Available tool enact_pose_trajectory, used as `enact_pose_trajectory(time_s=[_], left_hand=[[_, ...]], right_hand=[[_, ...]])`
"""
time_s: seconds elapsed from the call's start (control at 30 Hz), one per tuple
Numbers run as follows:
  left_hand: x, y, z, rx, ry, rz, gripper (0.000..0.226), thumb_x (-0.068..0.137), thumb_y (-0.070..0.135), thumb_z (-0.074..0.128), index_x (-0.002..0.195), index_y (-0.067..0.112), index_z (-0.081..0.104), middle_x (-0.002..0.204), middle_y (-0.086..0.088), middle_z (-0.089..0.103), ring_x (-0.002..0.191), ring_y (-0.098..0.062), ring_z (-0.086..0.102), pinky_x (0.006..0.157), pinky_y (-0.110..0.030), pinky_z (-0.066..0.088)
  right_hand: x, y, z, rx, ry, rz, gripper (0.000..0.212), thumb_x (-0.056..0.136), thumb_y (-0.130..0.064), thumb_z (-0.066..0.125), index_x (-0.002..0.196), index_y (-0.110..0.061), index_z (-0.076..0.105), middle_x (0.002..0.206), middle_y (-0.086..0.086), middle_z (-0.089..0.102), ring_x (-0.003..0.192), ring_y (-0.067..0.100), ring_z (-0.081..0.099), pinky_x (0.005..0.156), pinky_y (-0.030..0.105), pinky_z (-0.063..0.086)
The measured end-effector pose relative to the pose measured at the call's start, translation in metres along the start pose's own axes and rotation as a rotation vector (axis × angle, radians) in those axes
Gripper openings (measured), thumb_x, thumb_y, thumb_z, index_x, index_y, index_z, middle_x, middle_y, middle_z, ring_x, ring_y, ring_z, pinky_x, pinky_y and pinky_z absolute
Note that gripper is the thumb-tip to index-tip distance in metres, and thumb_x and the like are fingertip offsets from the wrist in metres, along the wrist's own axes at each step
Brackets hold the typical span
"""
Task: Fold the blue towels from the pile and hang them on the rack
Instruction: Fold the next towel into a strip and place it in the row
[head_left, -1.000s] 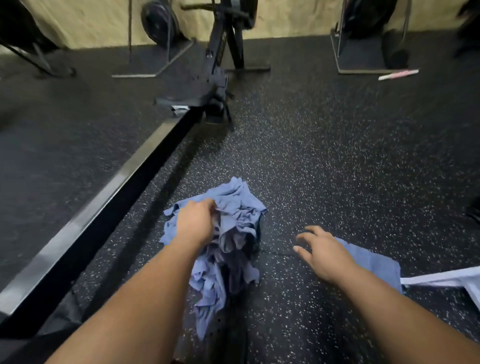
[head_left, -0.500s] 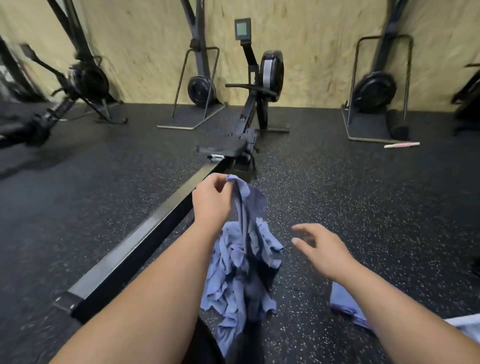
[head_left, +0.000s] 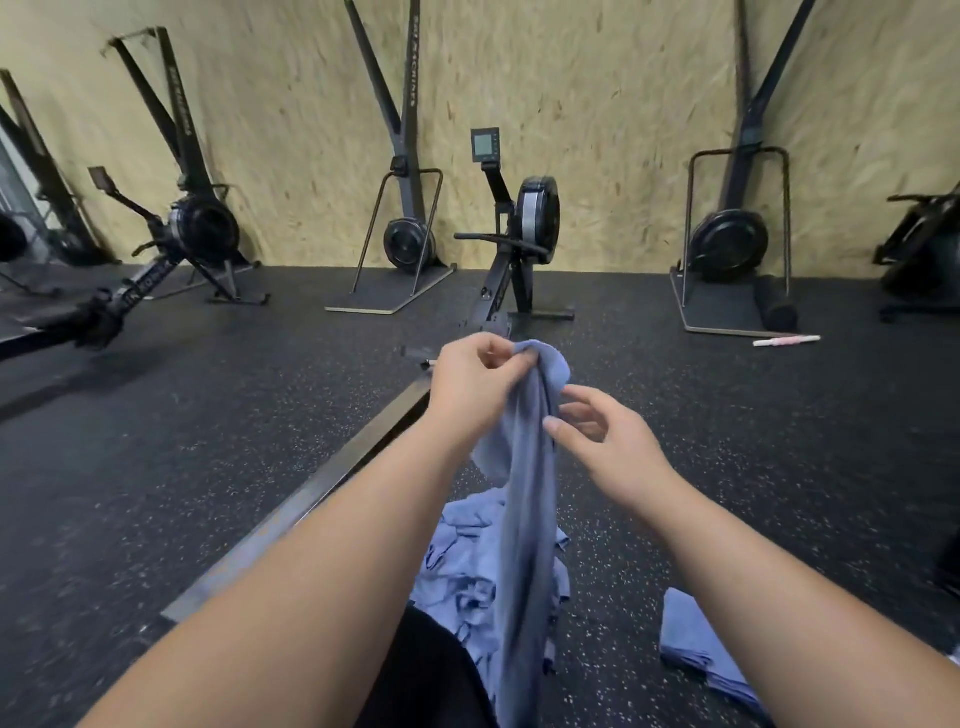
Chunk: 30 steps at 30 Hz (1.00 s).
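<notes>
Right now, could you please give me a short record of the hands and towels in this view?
left hand: grips the top of a hanging towel
right hand: at the towel's edge; grip unclear
pile: blue, crumpled, on the floor below the towel
folded towel: on the floor, right of the pile
rack: not in view

Two bare forearms are seen, uncovered from the bottom edge of the view up to the wrists. The left hand (head_left: 474, 387) and the right hand (head_left: 613, 448) are likewise uncovered. Black clothing (head_left: 426, 675) is seen low between the forearms; its kind cannot be told.
</notes>
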<state>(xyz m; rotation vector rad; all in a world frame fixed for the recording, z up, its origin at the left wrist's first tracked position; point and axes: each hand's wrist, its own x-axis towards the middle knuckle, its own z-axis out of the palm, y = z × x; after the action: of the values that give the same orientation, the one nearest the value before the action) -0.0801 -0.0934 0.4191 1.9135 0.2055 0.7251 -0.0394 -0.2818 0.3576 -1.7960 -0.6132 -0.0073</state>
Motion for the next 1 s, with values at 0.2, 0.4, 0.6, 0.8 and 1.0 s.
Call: enact_pose_trajectory(time_s=[0.2,0.4,0.6,0.8,1.0], left_hand=[[-0.033,-0.006,0.046,-0.061,-0.014,-0.020,0.018,0.091,0.035,0.080,0.081,0.022,0.072,0.071,0.010,0.071,0.065,-0.003,0.061,0.067,-0.024,0.047],[-0.058,-0.029,0.103,0.221,-0.153,-0.040,0.013,0.091,0.038,0.074,0.087,0.030,0.064,0.085,0.014,0.070,0.083,-0.010,0.065,0.080,-0.032,0.052],[-0.084,-0.054,0.156,0.187,-0.579,0.135,0.028,0.094,0.028,0.076,0.120,0.033,0.071,0.107,0.020,0.075,0.097,0.000,0.067,0.097,-0.028,0.053],[-0.074,-0.064,0.188,0.209,-0.660,0.207,0.011,0.094,0.040,0.077,0.101,0.032,0.073,0.087,0.017,0.074,0.083,-0.002,0.068,0.084,-0.032,0.057],[-0.060,-0.075,0.221,0.227,-0.699,0.222,0.007,0.093,0.037,0.077,0.098,0.032,0.074,0.082,0.017,0.074,0.080,-0.003,0.068,0.081,-0.034,0.057]], right_hand=[[-0.010,0.016,-0.036,0.004,0.214,0.001,0.008,0.099,-0.026,0.073,0.095,-0.020,0.077,0.086,-0.006,0.076,0.076,0.007,0.063,0.075,0.027,0.049],[-0.033,0.039,-0.084,-0.045,0.317,0.030,0.011,0.102,-0.019,0.067,0.095,-0.024,0.073,0.064,-0.017,0.064,0.061,0.002,0.050,0.063,0.023,0.044],[-0.065,0.103,-0.115,-0.365,0.070,0.208,0.011,0.097,-0.028,0.073,0.087,-0.033,0.076,0.073,-0.008,0.073,0.070,0.012,0.066,0.068,0.031,0.050],[-0.064,0.117,-0.140,-0.473,0.031,0.223,0.011,0.093,-0.034,0.075,0.082,-0.034,0.076,0.068,-0.011,0.068,0.063,0.002,0.057,0.061,0.020,0.043],[-0.049,0.142,-0.162,-0.393,0.052,0.256,0.013,0.094,-0.034,0.075,0.081,-0.031,0.076,0.064,-0.007,0.066,0.061,0.004,0.052,0.064,0.032,0.043]])
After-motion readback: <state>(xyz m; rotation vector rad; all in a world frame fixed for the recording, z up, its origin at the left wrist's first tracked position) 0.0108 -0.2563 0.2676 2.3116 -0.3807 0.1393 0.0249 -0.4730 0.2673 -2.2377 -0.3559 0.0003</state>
